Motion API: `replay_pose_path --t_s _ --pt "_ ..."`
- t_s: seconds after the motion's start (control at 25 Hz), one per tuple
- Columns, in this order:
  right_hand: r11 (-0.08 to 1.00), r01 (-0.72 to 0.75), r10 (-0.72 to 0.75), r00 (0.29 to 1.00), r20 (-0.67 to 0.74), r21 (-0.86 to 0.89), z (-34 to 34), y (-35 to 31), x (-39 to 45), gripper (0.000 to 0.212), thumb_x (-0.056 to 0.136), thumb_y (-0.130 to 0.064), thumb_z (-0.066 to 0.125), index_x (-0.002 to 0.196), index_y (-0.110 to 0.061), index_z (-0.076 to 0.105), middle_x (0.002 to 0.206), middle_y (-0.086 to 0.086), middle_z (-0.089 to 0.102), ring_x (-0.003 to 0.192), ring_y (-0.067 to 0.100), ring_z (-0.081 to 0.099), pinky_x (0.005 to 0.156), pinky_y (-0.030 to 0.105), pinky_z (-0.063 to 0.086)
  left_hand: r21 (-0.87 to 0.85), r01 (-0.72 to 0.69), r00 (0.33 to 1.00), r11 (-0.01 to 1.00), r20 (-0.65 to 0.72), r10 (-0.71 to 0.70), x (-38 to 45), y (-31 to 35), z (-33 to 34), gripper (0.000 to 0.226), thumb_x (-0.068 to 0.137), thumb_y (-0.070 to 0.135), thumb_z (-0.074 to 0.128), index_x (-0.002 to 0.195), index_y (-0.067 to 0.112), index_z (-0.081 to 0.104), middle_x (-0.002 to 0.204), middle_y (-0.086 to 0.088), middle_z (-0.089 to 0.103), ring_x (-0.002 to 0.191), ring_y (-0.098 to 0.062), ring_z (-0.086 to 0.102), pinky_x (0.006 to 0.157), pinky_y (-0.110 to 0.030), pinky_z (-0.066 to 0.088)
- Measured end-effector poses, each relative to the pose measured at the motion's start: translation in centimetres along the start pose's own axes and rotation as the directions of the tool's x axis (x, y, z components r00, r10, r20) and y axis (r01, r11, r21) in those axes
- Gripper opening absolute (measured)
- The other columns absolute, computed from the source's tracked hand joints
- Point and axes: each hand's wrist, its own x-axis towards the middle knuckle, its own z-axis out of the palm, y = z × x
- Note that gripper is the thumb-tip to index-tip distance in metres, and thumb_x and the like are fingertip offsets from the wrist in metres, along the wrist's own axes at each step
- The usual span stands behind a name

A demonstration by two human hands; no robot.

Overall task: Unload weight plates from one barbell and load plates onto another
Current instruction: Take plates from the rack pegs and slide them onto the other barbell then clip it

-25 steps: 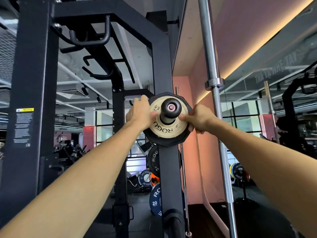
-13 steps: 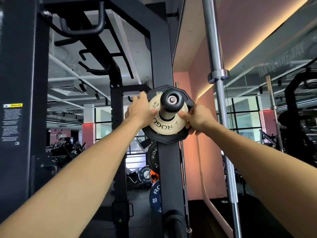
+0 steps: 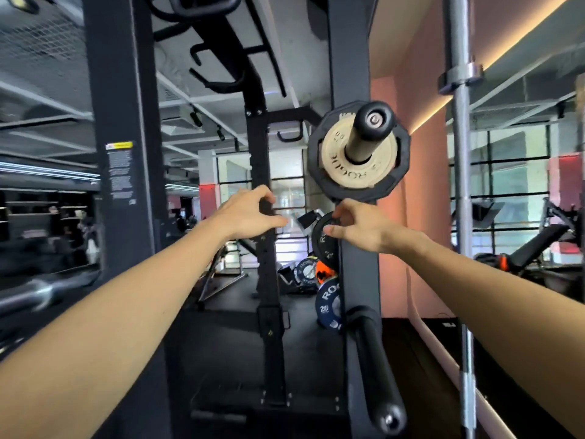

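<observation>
A small cream Rogue plate (image 3: 342, 160) sits on a black storage peg (image 3: 368, 129) of the rack, in front of a larger black plate (image 3: 399, 172). My left hand (image 3: 250, 217) hangs below and to the left of the plates, fingers apart, holding nothing. Just under the black plate my right hand (image 3: 357, 226) is also open and empty. Neither hand touches the plates. A steel barbell (image 3: 460, 185) stands upright at the right.
The black rack upright (image 3: 357, 280) carries a lower empty peg (image 3: 376, 369) that sticks out toward me. More plates hang behind it: a black one (image 3: 323, 245) and a blue 20 plate (image 3: 327, 305). A second rack post (image 3: 120, 153) rises at the left.
Both hands have let go of the cream plate and dropped below it, fingers now apart. The plate stays on the peg. My view has tilted and shifted.
</observation>
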Motion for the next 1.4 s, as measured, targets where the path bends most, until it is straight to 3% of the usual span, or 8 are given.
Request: replay_pose_path --t_s 0.24,0.4,0.56,0.84,1.04,1.16,1.28,1.4 --pt "0.984 0.134 -0.169 0.912 0.374 0.12 9.5 -5.2 -5.6 0.054 0.083 -0.05 0.066 0.127 -0.023 0.05 0.127 0.002 0.057 0.117 0.022 0.053 0.102 0.035 0.042 0.056 0.266 0.956 0.962 0.111 -0.271 -13.9 -6.0 0.7 0.045 0.076 0.058 0.068 0.112 0.036 0.054 0.116 -0.002 0.054 0.109 -0.022 0.053 0.091 -0.036 0.043" --pt "0.963 0.128 -0.242 0.804 0.544 0.239 16.0 -7.4 -11.9 0.058 0.084 -0.05 0.065 0.132 -0.022 0.048 0.139 0.002 0.051 0.128 0.021 0.048 0.109 0.036 0.037 0.11 0.481 0.859 0.87 0.141 -0.492 -25.0 -8.9 2.1 0.05 0.066 0.068 0.064 0.107 0.041 0.055 0.107 0.002 0.058 0.108 -0.02 0.052 0.1 -0.039 0.041" --pt "0.943 0.086 -0.291 0.678 0.675 0.321 23.5 -8.1 -21.2 0.054 0.084 -0.047 0.066 0.13 -0.024 0.051 0.14 0.004 0.051 0.127 0.02 0.05 0.109 0.032 0.036 0.129 0.694 0.686 0.709 0.183 -0.705 -38.7 -10.8 4.8 0.044 0.075 0.06 0.068 0.113 0.039 0.057 0.115 0.002 0.055 0.107 -0.018 0.054 0.097 -0.033 0.043" --pt "0.942 0.051 -0.328 0.355 0.875 0.333 34.5 -8.1 -36.7 0.055 0.086 -0.052 0.061 0.134 -0.027 0.048 0.145 0.002 0.047 0.129 0.021 0.049 0.107 0.036 0.038 0.192 0.903 0.313 0.385 0.321 -0.894 -59.9 -10.7 9.8 0.047 0.083 0.055 0.065 0.124 0.035 0.053 0.12 -0.001 0.056 0.095 -0.014 0.055 0.087 -0.03 0.041" --pt "0.955 0.078 -0.294 0.149 0.944 0.285 39.7 -8.6 -46.4 0.055 0.088 -0.054 0.058 0.135 -0.029 0.047 0.146 -0.001 0.046 0.131 0.021 0.046 0.108 0.04 0.037 0.18 0.962 0.113 0.203 0.415 -0.903 -71.6 -8.6 13.5 0.05 0.087 0.046 0.067 0.131 0.026 0.053 0.134 -0.01 0.055 0.106 -0.021 0.055 0.087 -0.03 0.039" --pt "0.967 0.081 -0.243 0.019 0.97 0.241 42.2 -8.6 -52.7 0.053 0.09 -0.047 0.058 0.136 -0.023 0.046 0.147 0.003 0.045 0.13 0.023 0.047 0.105 0.037 0.038 0.172 0.981 0.004 0.095 0.465 -0.885 -78.2 -6.7 15.5 0.051 0.087 0.045 0.067 0.13 0.023 0.054 0.137 -0.01 0.054 0.121 -0.026 0.052 0.099 -0.035 0.04" --pt "0.975 0.11 -0.178 -0.117 0.977 0.191 43.8 -8.3 -58.8 0.053 0.092 -0.041 0.06 0.136 -0.016 0.047 0.144 0.007 0.047 0.126 0.025 0.051 0.101 0.033 0.041 0.189 0.981 -0.128 -0.028 0.539 -0.832 -84.6 -4.5 17.5 0.051 0.086 0.046 0.068 0.129 0.021 0.055 0.133 -0.01 0.056 0.116 -0.026 0.054 0.096 -0.034 0.041" --pt "0.968 0.181 -0.138 -0.184 0.973 0.172 44.6 -7.9 -62.8 0.049 0.092 -0.036 0.06 0.133 -0.011 0.051 0.136 0.008 0.053 0.119 0.024 0.054 0.092 0.029 0.042 0.206 0.97 -0.228 -0.131 0.574 -0.786 -89.6 -2.8 18.7 0.051 0.085 0.048 0.068 0.126 0.02 0.056 0.128 -0.011 0.059 0.11 -0.028 0.058 0.093 -0.033 0.044"
